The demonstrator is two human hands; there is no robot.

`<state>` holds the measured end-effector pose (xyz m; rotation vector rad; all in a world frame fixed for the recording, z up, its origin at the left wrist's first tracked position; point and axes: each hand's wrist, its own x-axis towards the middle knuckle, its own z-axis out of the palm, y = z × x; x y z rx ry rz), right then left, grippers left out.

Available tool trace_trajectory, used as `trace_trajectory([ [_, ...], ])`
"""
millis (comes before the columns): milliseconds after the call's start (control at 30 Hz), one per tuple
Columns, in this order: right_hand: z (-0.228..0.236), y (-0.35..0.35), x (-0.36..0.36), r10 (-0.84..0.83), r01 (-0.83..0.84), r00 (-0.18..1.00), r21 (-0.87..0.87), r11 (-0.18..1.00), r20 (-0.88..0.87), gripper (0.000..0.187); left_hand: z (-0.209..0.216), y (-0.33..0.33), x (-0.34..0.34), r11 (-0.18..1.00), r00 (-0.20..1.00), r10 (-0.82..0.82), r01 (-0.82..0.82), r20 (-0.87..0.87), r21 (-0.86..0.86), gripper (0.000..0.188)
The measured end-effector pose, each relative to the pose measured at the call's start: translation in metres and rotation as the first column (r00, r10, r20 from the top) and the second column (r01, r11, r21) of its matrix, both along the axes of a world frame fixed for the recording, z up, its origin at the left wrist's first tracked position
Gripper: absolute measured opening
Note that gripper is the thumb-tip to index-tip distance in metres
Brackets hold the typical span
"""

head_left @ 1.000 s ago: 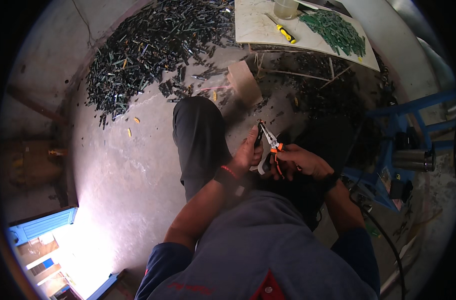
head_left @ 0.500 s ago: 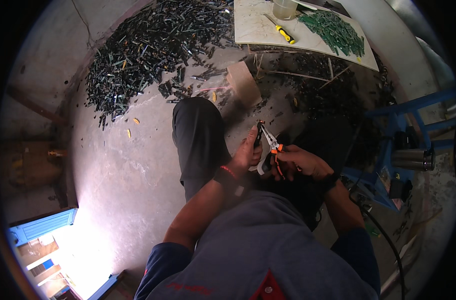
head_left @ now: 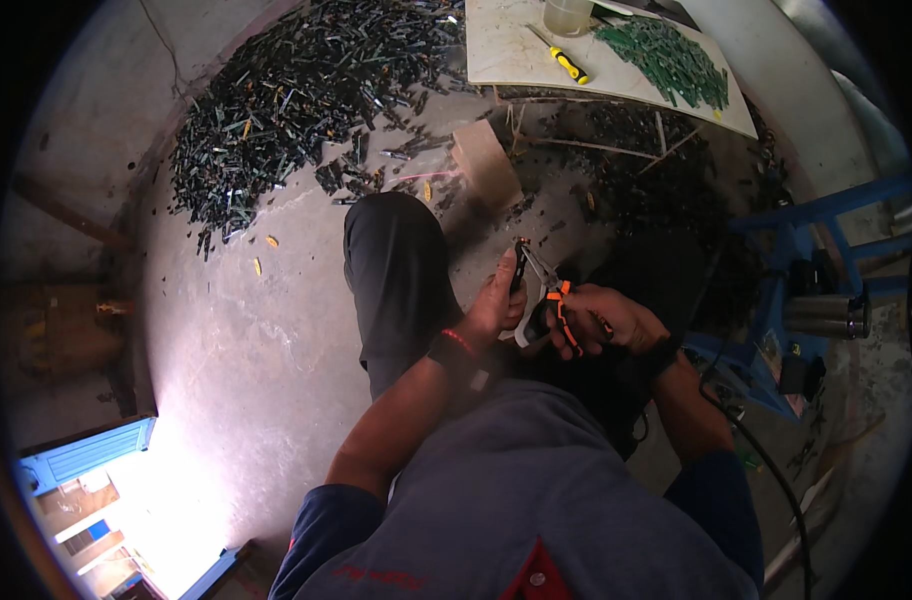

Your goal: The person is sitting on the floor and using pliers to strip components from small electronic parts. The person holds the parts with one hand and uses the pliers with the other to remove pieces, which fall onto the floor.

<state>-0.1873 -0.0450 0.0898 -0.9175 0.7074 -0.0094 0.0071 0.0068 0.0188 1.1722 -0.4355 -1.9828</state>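
Between my knees, my left hand (head_left: 496, 303) is closed around a narrow dark strip-like piece (head_left: 519, 268), thumb along it, with a small copper-coloured bit (head_left: 522, 241) at its upper end. My right hand (head_left: 608, 318) is wrapped round the orange-and-black handles of needle-nose pliers (head_left: 551, 285). Their jaws point up and left, the tips at or beside the copper-coloured end; whether they grip it cannot be made out. Just below the left fingers shows a pale curved edge (head_left: 522, 336) of something mostly hidden.
A large heap of dark strip pieces (head_left: 276, 120) covers the floor ahead left. A brown block (head_left: 486, 165) stands beyond my knees. The pale table (head_left: 506, 65) carries a yellow-black screwdriver (head_left: 571, 67), a green pile (head_left: 666, 62) and a container (head_left: 568, 17). A blue frame (head_left: 826, 215) stands right.
The pliers have turned slightly in my right hand, and their handles look farther apart. My left hand and the dark piece have barely moved.
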Motion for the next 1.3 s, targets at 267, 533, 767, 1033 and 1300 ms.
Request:
trace_trajectory([
  [267, -0.004, -0.002, 0.002, -0.067, 0.065, 0.998, 0.122, 0.99, 0.012, 0.06, -0.007, -0.001, -0.003, 1.0, 0.999, 0.014, -0.013, 0.041, -0.007, 0.065],
  [533, -0.017, -0.002, 0.0, -0.083, 0.08, 0.997, 0.182, 0.98, 0.007, 0.044, -0.003, 0.001, -0.003, 0.999, 0.999, 0.014, -0.013, 0.039, -0.03, 0.064],
  [767, -0.014, -0.003, 0.002, -0.082, 0.089, 0.996, 0.224, 0.971, -0.038, 0.049, -0.004, 0.003, -0.004, 1.0, 0.997, 0.014, -0.012, 0.073, -0.028, 0.065],
  [1033, -0.016, 0.0, 0.004, -0.033, 0.034, 0.999, 0.022, 0.999, -0.03, 0.048, -0.008, 0.005, -0.002, 0.999, 0.994, 0.019, -0.014, 0.103, -0.051, 0.066],
  [1300, -0.003, -0.005, -0.002, 0.028, -0.028, 1.0, 0.017, 0.999, -0.009, 0.046, -0.003, 0.003, 0.003, 1.0, 1.0, 0.0, 0.0, 0.019, -0.009, 0.064],
])
